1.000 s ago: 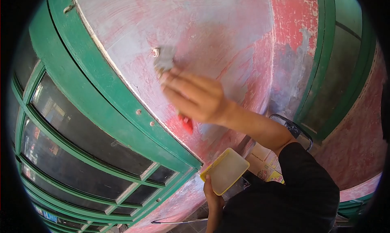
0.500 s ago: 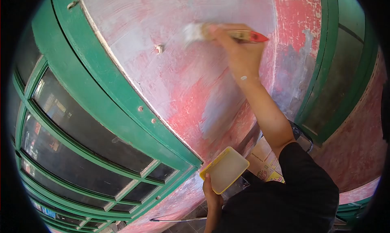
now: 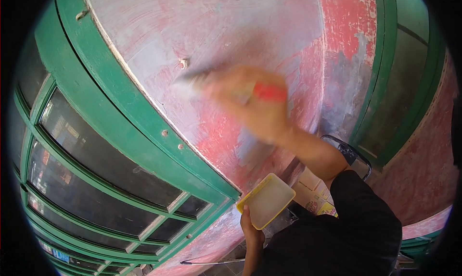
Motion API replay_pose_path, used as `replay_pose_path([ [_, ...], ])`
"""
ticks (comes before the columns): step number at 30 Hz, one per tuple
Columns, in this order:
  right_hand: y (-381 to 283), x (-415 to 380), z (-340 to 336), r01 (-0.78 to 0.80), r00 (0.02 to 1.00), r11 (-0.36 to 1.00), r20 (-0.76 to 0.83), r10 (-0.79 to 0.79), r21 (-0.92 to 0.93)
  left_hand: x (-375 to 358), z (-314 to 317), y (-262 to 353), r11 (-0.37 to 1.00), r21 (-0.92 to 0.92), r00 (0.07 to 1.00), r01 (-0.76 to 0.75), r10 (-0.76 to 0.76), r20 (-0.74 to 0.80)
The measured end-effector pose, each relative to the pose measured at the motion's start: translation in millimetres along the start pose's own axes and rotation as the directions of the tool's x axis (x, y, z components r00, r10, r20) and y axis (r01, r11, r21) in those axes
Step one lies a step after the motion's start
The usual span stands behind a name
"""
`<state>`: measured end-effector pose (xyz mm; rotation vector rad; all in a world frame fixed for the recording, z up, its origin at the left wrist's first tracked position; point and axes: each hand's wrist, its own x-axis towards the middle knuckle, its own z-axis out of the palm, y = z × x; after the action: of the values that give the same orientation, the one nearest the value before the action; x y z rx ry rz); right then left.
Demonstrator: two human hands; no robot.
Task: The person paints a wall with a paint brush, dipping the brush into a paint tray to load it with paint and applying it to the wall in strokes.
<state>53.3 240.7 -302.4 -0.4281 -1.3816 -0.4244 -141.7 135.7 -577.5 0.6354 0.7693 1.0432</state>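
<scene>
My right hand [image 3: 252,100], smeared by motion, is closed around a paintbrush [image 3: 269,92] with a red handle end. The blurred bristles point left against the wall [image 3: 216,124], which is red with streaky whitish paint over much of it. Low in the view, my left hand [image 3: 251,230] grips the left edge of a shallow yellow-rimmed plastic tray [image 3: 269,201], its thumb over the rim. Whitish, cloudy stuff shows inside the tray. Just above the brush tip, a small peg [image 3: 183,63] sticks out of the wall.
A green door frame [image 3: 130,110] with glass panes borders the wall on the left. Another green frame [image 3: 373,83] stands at the right. Below my right arm are a metal-framed chair [image 3: 368,168] and a cardboard box [image 3: 315,192]. A thin rod [image 3: 207,263] lies low near the floor.
My right hand has swept the brush down and to the left across the wall, to just below the peg. The left hand and tray have stayed almost in place.
</scene>
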Motion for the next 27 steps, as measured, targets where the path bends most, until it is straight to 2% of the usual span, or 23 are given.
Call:
replay_pose_path([
  [1, 6.7, 6.2, -11.4, -0.269, 0.961, 0.962, -0.078, 0.265, -0.037, 0.6, 0.0, -0.6, 1.0, 0.0, 1.0, -0.007, 0.007, 0.008],
  [3, 51.5, 23.6, -38.2, -0.348, 0.886, 0.934, -0.299, 0.354, 0.077, -0.9, -1.1, -2.1, 1.0, -0.001, 1.0, -0.015, 0.015, 0.015],
  [5, 55.2, 34.0, -59.4, -0.376, 0.845, 0.923, -0.439, 0.304, -0.085, -2.6, -1.9, -3.6, 1.0, -0.01, 1.0, 0.017, -0.017, 0.015],
  [6, 58.9, 34.3, -57.6, -0.375, 0.846, 0.924, -0.438, 0.305, -0.082, -3.0, -2.1, -3.9, 1.0, -0.011, 1.0, 0.013, -0.013, 0.014],
  [8, 68.1, 28.8, -53.5, -0.12, 0.891, 0.977, -0.453, 0.028, -0.175, -3.2, -2.5, -4.5, 1.0, 0.008, 1.0, 0.017, -0.018, 0.017],
  [10, 57.5, 16.5, -30.7, 0.034, 0.97, 0.915, -0.205, -0.127, -0.403, -2.6, -6.2, -6.3, 1.0, 0.015, 1.0, 0.022, -0.022, 0.018],
  [12, 18.3, -0.9, -8.0, 0.121, 0.993, 0.871, 0.048, -0.111, -0.476, -1.2, -4.5, -6.2, 1.0, 0.021, 0.999, 0.02, -0.021, 0.03],
  [14, -10.1, -12.1, 5.4, 0.123, 0.988, 0.968, 0.117, -0.099, -0.217, -1.0, 0.5, -4.4, 0.999, -0.026, 0.999, 0.027, -0.026, 0.042],
  [15, -18.1, -14.4, 4.8, 0.125, 0.988, 0.968, 0.118, -0.1, -0.219, 0.8, 0.5, -5.0, 0.999, -0.026, 0.999, 0.029, -0.027, 0.045],
  [17, -28.7, -18.7, -1.1, -0.138, 0.977, 0.987, 0.174, 0.123, 0.077, 2.8, -2.0, -7.2, 1.0, -0.02, 0.999, 0.022, -0.021, 0.033],
  [19, 1.1, -12.6, -21.3, -0.195, 0.98, 0.98, 0.042, 0.196, -0.031, 1.5, -2.1, -5.5, 0.999, -0.017, 0.999, 0.028, -0.027, 0.037],
  [21, 31.6, 3.5, -45.5, -0.493, 0.858, 0.87, -0.17, 0.484, -0.007, -2.1, -2.7, -5.5, 0.999, -0.016, 0.999, 0.031, -0.03, 0.038],
  [23, 55.6, 13.6, -70.8, -0.489, 0.82, 0.869, -0.38, 0.429, -0.075, -3.4, -2.0, -5.5, 0.999, -0.018, 0.999, 0.032, -0.031, 0.017],
  [24, 58.9, 14.1, -73.7, -0.487, 0.821, 0.87, -0.376, 0.429, -0.071, -4.6, -2.2, -5.3, 0.999, -0.021, 1.0, 0.027, -0.026, 0.015],
  [26, 64.8, 13.3, -74.2, -0.324, 0.85, 0.894, -0.51, 0.131, -0.31, -5.9, -2.5, -5.5, 1.0, -0.017, 1.0, 0.015, -0.014, 0.027],
  [27, 69.7, 4.7, -62.4, -0.249, 0.904, 0.926, -0.41, 0.118, -0.284, -5.1, -4.4, -6.7, 1.0, -0.017, 1.0, 0.017, -0.016, 0.022],
])
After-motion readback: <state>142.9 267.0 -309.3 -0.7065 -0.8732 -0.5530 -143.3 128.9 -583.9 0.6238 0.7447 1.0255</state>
